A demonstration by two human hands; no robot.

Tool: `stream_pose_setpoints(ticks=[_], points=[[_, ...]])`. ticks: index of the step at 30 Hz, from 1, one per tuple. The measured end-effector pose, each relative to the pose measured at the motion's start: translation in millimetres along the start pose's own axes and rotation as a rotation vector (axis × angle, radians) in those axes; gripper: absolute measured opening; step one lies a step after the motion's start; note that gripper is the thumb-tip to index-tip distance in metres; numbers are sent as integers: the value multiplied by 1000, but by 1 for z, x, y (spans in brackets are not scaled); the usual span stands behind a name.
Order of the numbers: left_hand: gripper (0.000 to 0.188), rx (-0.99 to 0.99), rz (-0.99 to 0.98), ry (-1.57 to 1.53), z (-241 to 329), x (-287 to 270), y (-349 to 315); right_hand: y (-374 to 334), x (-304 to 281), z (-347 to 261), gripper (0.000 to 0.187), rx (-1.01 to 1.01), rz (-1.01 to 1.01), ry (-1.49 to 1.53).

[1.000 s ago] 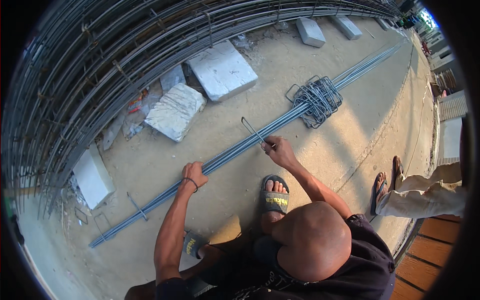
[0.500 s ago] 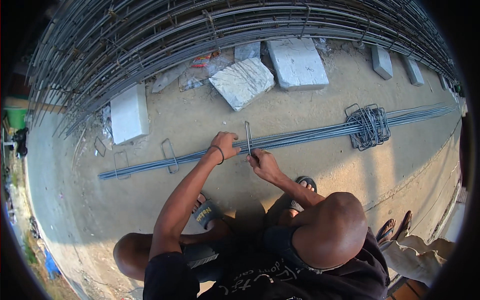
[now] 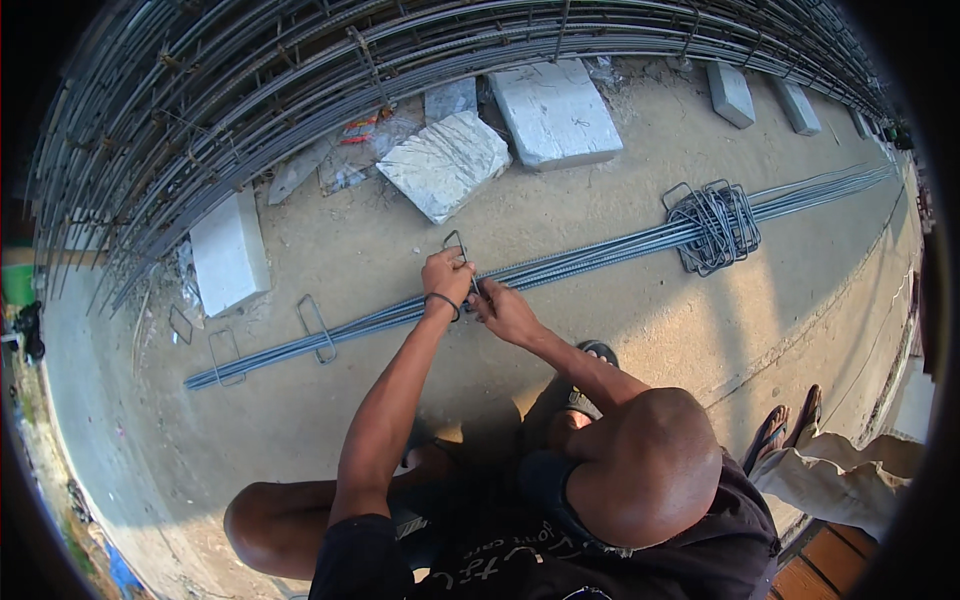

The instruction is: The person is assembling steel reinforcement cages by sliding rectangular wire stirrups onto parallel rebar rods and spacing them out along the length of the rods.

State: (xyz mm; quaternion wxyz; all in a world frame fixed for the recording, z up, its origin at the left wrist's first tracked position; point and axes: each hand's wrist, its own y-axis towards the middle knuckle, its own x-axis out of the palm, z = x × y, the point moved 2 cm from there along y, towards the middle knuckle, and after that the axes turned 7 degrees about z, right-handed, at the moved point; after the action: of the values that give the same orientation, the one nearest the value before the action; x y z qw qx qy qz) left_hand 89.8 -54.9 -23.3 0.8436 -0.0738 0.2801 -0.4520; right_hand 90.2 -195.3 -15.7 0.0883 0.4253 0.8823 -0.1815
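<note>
Near the middle of the view, where both hands meet over a bundle of ribbed rods [image 3: 580, 258], a thin steel stirrup [image 3: 462, 247] stands with its bent end toward 12 o'clock. Whether it touches the rods beneath cannot be told. The right hand [image 3: 505, 312], at 5 o'clock from it, has its fingers clamped on the stirrup's lower part. The left hand [image 3: 447, 275], with a dark band at the wrist, lies at 7 o'clock, fingers bent against the wire; whether they grip it is unclear.

The bundle runs on the concrete floor [image 3: 620, 310] from 8 to 2 o'clock. A tangled stack of stirrups [image 3: 714, 230] rests across it toward 3 o'clock; three loose stirrups [image 3: 323, 322] lie between 8 and 9. Farther out come a cracked pale block [image 3: 445, 165] at 12, a smooth white block [image 3: 557, 115] at 1, another person's sandalled feet [image 3: 775, 432] at 4, and stacked steel cages [image 3: 300, 85] from 10 to 1.
</note>
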Motion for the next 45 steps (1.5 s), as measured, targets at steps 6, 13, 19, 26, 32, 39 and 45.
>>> stream_pose_setpoints(ticks=[6, 13, 19, 26, 32, 39, 45], points=[[29, 497, 85, 548, 11, 6, -14, -30, -85, 10, 31, -212, 241, -264], [23, 409, 4, 314, 22, 6, -21, -50, -336, 85, 22, -24, 824, -1034], [19, 626, -169, 307, 96, -22, -16, -50, -405, 120, 28, 207, 513, -1149], [19, 857, -198, 677, 218, -51, 4, -37, -412, 120, 20, 100, 306, -1275], [21, 1308, -303, 973, 316, -12, -2, -13, -412, 103, 9, -61, -74, -1409], [19, 1221, -569, 716, 317, 81, -12, -39, -375, 77, 12, 50, 113, -1189], [28, 597, -897, 502, 232, 251, 5, -115, -311, 33, 35, -5, 516, -596]])
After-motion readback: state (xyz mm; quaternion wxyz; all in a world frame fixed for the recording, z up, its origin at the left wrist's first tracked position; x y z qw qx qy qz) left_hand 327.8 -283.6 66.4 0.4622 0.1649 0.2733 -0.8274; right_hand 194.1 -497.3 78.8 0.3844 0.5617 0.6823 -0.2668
